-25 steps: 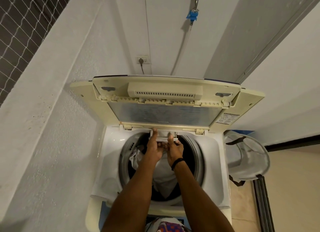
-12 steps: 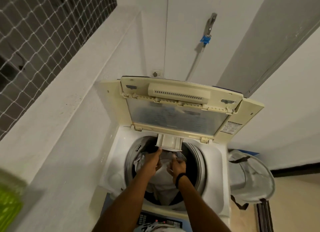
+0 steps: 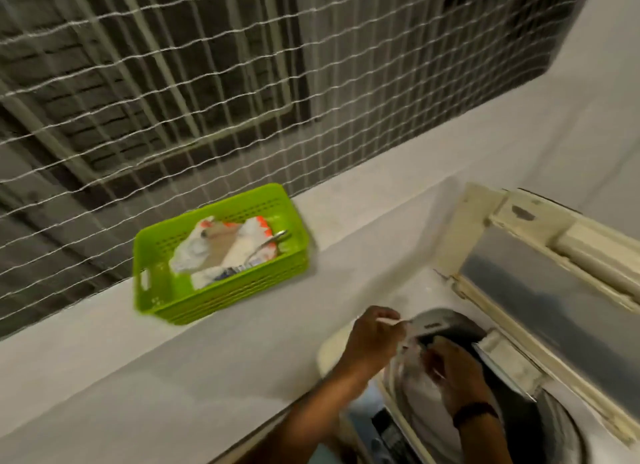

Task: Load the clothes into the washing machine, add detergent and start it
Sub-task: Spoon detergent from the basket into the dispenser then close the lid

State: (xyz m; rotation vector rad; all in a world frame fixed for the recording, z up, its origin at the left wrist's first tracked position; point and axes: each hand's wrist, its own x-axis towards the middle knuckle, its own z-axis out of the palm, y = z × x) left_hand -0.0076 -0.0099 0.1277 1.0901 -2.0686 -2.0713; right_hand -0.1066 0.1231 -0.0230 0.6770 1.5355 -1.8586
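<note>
The top-loading washing machine [image 3: 568, 439] fills the lower right with its lid [image 3: 540, 290] standing up. White clothes [image 3: 422, 408] lie in the drum. The small detergent drawer [image 3: 509, 359] sticks out under the lid hinge. My left hand [image 3: 372, 340] hovers over the machine's left rim, fingers loosely curled, holding nothing I can make out. My right hand [image 3: 457, 377], with a dark wristband, is above the white clothes close to the drawer; blur hides its grip. A detergent bag [image 3: 221, 252] lies in a green basket [image 3: 214, 297] on the ledge.
The grey concrete ledge [image 3: 173, 377] runs along the left of the machine and carries the basket. Behind it a white net over a metal grille [image 3: 207, 82] closes the opening. A metal scoop handle [image 3: 273, 240] pokes out of the bag.
The view has swung left, bringing the ledge and the green basket into sight. My left hand has come away from the drawer and moved left over the machine's rim.
</note>
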